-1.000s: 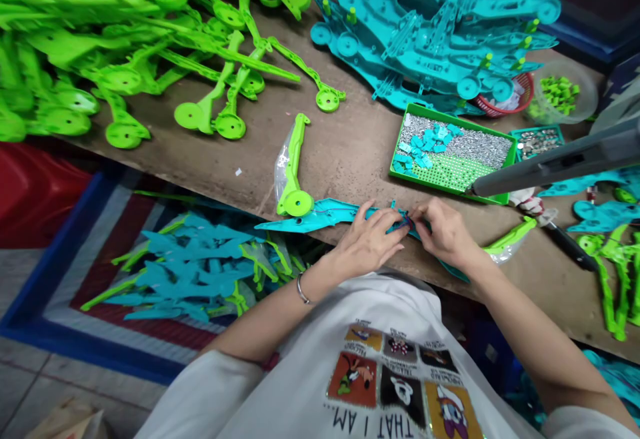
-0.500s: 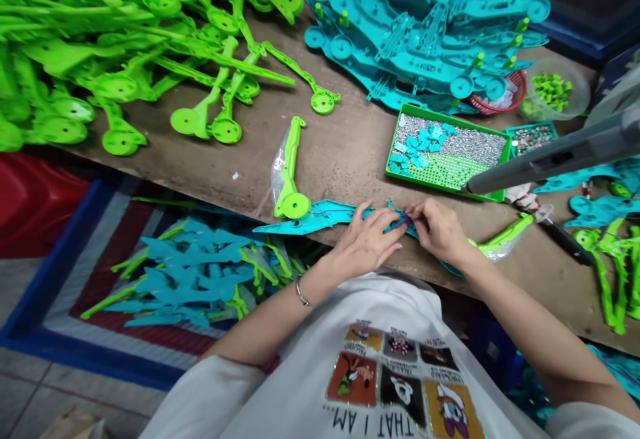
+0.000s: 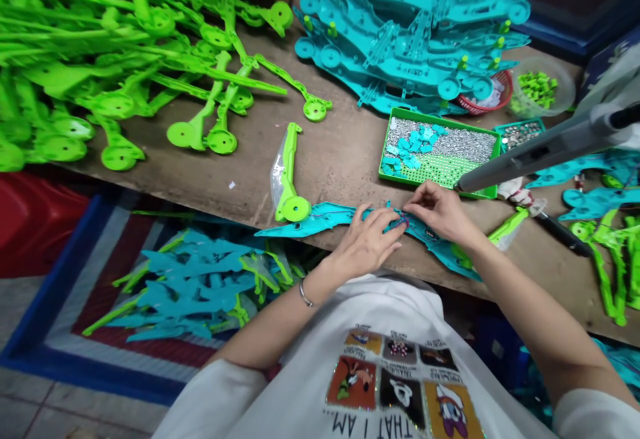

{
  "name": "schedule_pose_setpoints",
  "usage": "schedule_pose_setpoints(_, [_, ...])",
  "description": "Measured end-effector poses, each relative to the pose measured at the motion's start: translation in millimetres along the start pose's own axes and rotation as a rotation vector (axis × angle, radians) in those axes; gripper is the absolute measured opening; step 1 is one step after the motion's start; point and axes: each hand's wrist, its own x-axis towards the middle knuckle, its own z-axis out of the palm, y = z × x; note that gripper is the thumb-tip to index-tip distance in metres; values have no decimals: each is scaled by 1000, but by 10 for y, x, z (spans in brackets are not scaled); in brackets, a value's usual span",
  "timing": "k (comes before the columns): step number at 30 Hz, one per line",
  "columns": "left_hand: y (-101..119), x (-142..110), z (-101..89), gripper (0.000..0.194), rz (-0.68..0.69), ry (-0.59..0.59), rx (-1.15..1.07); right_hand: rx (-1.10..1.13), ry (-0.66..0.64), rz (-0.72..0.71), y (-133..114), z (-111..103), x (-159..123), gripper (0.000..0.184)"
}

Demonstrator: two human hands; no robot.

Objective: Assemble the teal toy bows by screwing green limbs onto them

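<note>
A long teal plastic part point(image 3: 320, 218) lies along the front edge of the wooden table point(image 3: 345, 152). My left hand point(image 3: 367, 242) rests on its middle with the fingers pressing it down. My right hand point(image 3: 440, 211) is just to the right, its fingertips pinched at a small red and purple piece on the part. A lime green arm point(image 3: 290, 172) in clear wrap lies at the part's left end.
A green tray point(image 3: 436, 150) of tiny silver pieces and teal bits sits behind my hands. A grey tool point(image 3: 540, 152) hangs over it from the right. Green parts point(image 3: 125, 59) heap at the left, teal parts point(image 3: 410, 39) at the back, more on the floor point(image 3: 200, 286).
My right hand has lifted slightly and moved up and back toward the tray, still pinching at the part. My left hand stays put. The view has shifted a little.
</note>
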Motion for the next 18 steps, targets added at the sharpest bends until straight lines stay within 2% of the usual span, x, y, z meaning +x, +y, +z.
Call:
schedule_pose_setpoints(3, [0, 10, 16, 38, -6, 0, -3, 26, -50, 18, 42, 10, 60, 25])
schedule_pose_setpoints(8, [3, 7, 11, 39, -7, 1, 0, -1, -47, 5, 55, 16, 41, 26])
schedule_pose_setpoints(13, [-6, 18, 7, 35, -6, -3, 12, 143, -82, 19, 58, 25, -97, 28])
schedule_pose_setpoints(16, [-25, -13, 29, 33, 20, 58, 0, 60, -98, -38, 69, 38, -168, 25])
schedule_pose_setpoints(18, [-33, -54, 36, 33, 10, 148, -21, -14, -70, -58, 72, 48, -192, 21])
